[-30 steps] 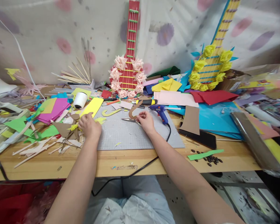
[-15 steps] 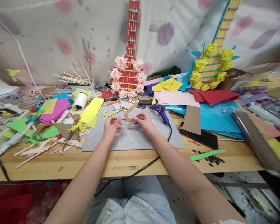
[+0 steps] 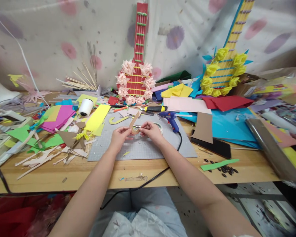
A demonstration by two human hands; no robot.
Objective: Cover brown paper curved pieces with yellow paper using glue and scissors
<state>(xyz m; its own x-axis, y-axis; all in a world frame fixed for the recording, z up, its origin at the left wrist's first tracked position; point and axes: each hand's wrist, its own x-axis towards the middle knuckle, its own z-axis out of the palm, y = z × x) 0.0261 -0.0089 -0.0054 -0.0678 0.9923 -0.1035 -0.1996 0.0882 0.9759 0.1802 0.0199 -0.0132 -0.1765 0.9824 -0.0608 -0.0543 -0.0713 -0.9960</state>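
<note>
Above the grey cutting mat (image 3: 108, 149) I hold a brown hook-shaped cutout (image 3: 134, 122) between both hands. My left hand (image 3: 120, 138) pinches its curved lower part from the left. From the right, the fingers of my right hand (image 3: 150, 132) close on the end of the curve. A yellow-green hook-shaped cutout (image 3: 118, 120) lies on the mat behind my left hand. Beside my right hand sits a roll of tape (image 3: 160, 127), partly covered by the hand. A blue glue gun (image 3: 171, 120) rests at the mat's right edge.
A red paper guitar (image 3: 138, 79) and a yellow one (image 3: 225, 67) lean at the back. Paper scraps (image 3: 41, 158) crowd the left. On the right are a black phone (image 3: 214, 146), a green strip (image 3: 219, 164) and small black beads (image 3: 228, 170). The glue gun's cord (image 3: 158, 173) crosses the table edge.
My left hand has moved right and taken hold of the brown cutout, which my right hand held before. The cutout has turned and sits slightly lower.
</note>
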